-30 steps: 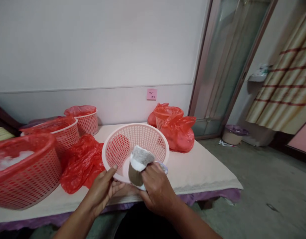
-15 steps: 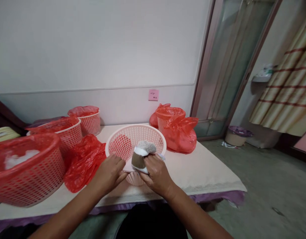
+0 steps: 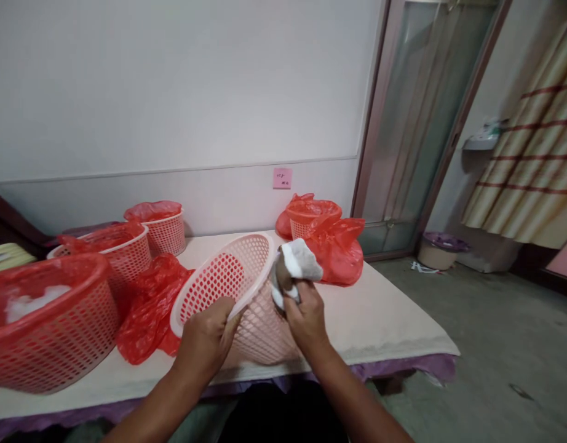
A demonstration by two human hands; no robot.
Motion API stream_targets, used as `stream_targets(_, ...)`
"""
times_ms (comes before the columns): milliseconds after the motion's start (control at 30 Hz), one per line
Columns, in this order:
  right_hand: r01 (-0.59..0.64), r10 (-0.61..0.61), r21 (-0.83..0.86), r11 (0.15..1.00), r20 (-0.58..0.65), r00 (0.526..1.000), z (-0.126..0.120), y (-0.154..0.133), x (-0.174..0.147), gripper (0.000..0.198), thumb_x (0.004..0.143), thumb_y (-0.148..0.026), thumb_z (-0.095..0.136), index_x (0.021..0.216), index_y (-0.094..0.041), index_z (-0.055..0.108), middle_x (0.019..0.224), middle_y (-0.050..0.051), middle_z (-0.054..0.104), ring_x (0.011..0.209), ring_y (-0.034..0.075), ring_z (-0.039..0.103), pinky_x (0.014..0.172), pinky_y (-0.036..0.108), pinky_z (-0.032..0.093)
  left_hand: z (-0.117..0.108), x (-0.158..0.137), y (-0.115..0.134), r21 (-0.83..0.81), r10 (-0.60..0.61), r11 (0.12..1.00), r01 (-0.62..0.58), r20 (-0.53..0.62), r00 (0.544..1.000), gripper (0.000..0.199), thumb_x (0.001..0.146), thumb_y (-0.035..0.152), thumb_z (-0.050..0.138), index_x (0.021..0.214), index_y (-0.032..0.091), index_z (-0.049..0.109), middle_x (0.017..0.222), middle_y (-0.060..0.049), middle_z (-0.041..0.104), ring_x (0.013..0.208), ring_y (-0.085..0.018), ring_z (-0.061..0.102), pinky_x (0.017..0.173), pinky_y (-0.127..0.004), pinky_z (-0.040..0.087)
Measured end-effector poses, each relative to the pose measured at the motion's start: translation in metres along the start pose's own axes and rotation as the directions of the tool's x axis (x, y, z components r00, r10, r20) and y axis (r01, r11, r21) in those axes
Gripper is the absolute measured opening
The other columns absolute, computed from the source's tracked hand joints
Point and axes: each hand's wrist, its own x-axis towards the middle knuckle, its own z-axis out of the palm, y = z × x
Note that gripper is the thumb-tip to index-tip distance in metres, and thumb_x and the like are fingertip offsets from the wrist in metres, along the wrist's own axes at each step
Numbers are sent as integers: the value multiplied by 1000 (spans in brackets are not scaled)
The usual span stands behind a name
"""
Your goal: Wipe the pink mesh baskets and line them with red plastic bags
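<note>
The pink basket [image 3: 265, 329] has tipped leftward over the white cover [image 3: 385, 307], and the grey-white cloth [image 3: 302, 259] has moved to its outer right side. The left hand [image 3: 207, 335] grips the smooth rim; the right hand [image 3: 305, 311] clutches soft, bunched fabric — gentle, flattened pressure should suit that lattice.

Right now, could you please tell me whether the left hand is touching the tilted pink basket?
Touching: the head view shows the left hand gripping the tilted pink basket at its near edge, with no gap between.
</note>
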Motion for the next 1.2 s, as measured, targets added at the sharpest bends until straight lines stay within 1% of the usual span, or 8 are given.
stream_targets(200, 333, -322, -36, 942, 171, 931, 7, -38, -11, 39, 73, -7, 49, 107, -18, 65, 103, 13, 56, 98, 28, 51, 84, 41, 45, 3, -17, 0, -370, -169, 916, 155, -5, 986, 30, 91, 45, 43, 81, 21, 57, 67, 1, 60, 63, -16, 59, 57, -24, 45)
stream_targets(367, 136, -41, -363, 922, 256, 966, 2, 18, 5, 47, 75, -5, 47, 117, -16, 62, 89, 11, 52, 86, 26, 49, 78, 39, 45, 5, -45, 0, -617, -390, 714, 331, 42, 920, 34, 84, 54, 53, 77, 21, 58, 66, 3, 54, 63, -16, 56, 58, -25, 46)
stream_targets(500, 0, 69, -278, 960, 241, 968, 5, 30, 1, 37, 77, -6, 46, 109, -16, 65, 94, 10, 52, 90, 24, 49, 82, 38, 44, 5, -51, 7, -663, -454, 652, 369, 49, 889, 35, 85, 54, 53, 84, 20, 61, 70, 2, 60, 72, -17, 59, 64, -26, 46)
stream_targets(667, 157, -168, 61, 986, 260, 951, 16, -42, -37, 40, 75, -6, 48, 111, -17, 62, 114, 12, 51, 106, 26, 46, 94, 42, 41, 11, -57, 8, -739, -503, 556, 382, 67, 862, 42, 84, 56, 54, 102, 18, 62, 85, -2, 68, 76, -19, 63, 72, -28, 50)
stream_targets(767, 273, -297, 120, 954, 278, 913, 27, -74, -67, 31, 76, -11, 50, 103, -19, 63, 108, 12, 53, 96, 26, 49, 81, 41, 45, 14, -64, -3, -746, -527, 558, 363, 19, 850, 50, 83, 57, 54, 111, 17, 60, 94, -4, 70, 81, -20, 64, 75, -27, 51)
stream_targets(933, 386, -379, -30, 922, 135, 916, 35, -37, -84, 21, 83, -7, 47, 90, -17, 64, 102, 11, 57, 92, 22, 50, 78, 36, 46, 16, -75, -16, -781, -596, 494, 382, 15, 803, 52, 77, 58, 62, 111, 18, 63, 102, -4, 71, 94, -22, 64, 82, -25, 51)
stream_targets(1067, 160, -152, -67, 985, 106, 983, 23, 23, -74, 32, 76, -3, 41, 96, -16, 62, 104, 12, 56, 98, 24, 50, 84, 40, 45, 20, -80, -11, -802, -665, 403, 440, 73, 743, 49, 74, 59, 65, 102, 19, 66, 87, -2, 74, 71, -19, 67, 64, -24, 54)
stream_targets(1200, -184, 183, 14, 983, 53, 982, 11, 54, -64, 33, 71, -7, 39, 92, -17, 62, 90, 8, 57, 89, 23, 54, 81, 38, 46, 30, -83, -8, -811, -643, 374, 451, 124, 756, 48, 71, 55, 70, 101, 18, 66, 89, -3, 74, 81, -21, 69, 71, -24, 55)
